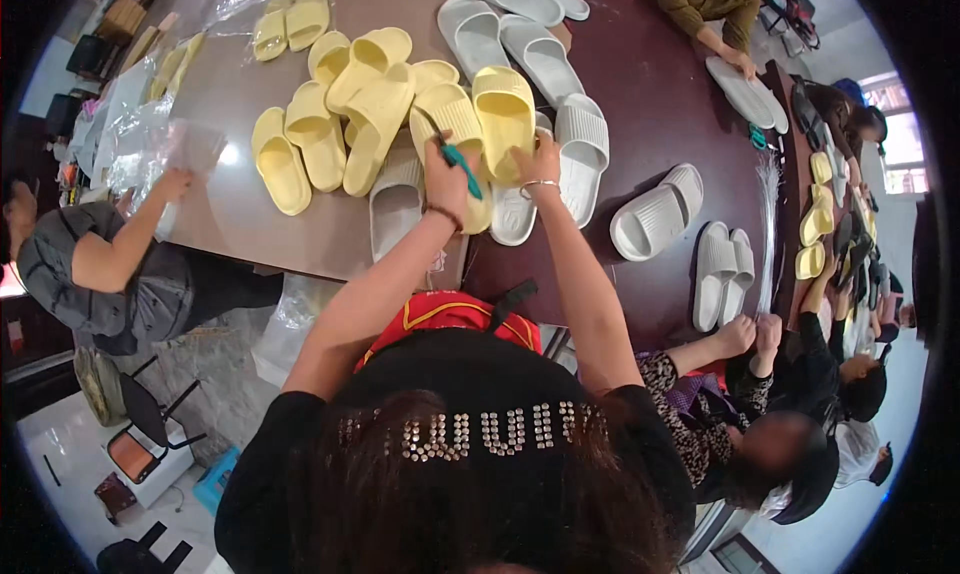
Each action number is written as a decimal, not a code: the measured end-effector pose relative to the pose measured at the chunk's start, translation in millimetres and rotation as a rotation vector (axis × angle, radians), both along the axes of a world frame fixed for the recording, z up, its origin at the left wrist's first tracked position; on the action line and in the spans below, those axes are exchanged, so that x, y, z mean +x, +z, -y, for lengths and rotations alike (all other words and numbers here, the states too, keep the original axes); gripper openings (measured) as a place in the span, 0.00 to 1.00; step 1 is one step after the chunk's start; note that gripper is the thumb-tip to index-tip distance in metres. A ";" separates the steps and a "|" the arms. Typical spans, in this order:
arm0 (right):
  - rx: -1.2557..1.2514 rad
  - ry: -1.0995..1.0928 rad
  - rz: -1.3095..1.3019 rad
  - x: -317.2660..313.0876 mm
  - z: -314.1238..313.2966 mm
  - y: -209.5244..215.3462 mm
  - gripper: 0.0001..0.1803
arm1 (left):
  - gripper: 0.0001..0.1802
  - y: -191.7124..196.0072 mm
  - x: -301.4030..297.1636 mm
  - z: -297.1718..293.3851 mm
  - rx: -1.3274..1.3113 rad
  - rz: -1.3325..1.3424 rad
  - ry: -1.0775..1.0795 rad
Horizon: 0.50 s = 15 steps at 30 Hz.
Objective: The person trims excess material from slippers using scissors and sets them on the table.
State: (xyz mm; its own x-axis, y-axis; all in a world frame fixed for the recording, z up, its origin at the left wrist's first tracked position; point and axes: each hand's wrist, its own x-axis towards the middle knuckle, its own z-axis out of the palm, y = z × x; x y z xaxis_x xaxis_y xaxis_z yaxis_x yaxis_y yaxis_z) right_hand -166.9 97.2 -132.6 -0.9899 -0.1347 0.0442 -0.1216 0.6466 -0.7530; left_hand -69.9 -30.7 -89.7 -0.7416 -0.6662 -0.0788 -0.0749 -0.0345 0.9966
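Side by side over the table, a pair of yellow slide slippers is between my hands. My left hand is closed around a teal-handled cutting tool with a dark blade, pressed against the left yellow slipper. My right hand grips the heel end of the right yellow slipper, its thumb on the footbed. A grey slipper lies by my left wrist, and white-grey slippers lie just right of my right hand. Parts of the slippers beneath my hands are hidden.
Yellow slippers are heaped to the left, with more grey ones beyond. Further grey pairs lie on the dark red table near a bundle of clear ties. Co-workers sit at both sides; clear plastic lies left.
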 end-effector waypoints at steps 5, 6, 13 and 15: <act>-0.147 -0.016 -0.091 55.1 0.6 35.6 0.30 | 0.22 25.0 -39.2 13.6 0.478 -0.192 0.340; -0.182 -0.010 -0.199 62.1 -6.0 44.8 0.30 | 0.23 24.6 -43.5 23.1 0.521 -0.177 0.328; -0.385 -0.290 -0.365 81.1 -95.1 80.9 0.23 | 0.23 69.4 -10.5 56.7 0.390 -0.224 -0.025; -0.301 -0.415 -0.259 90.3 -130.8 65.1 0.20 | 0.23 60.2 -1.3 62.7 0.288 -0.188 -0.045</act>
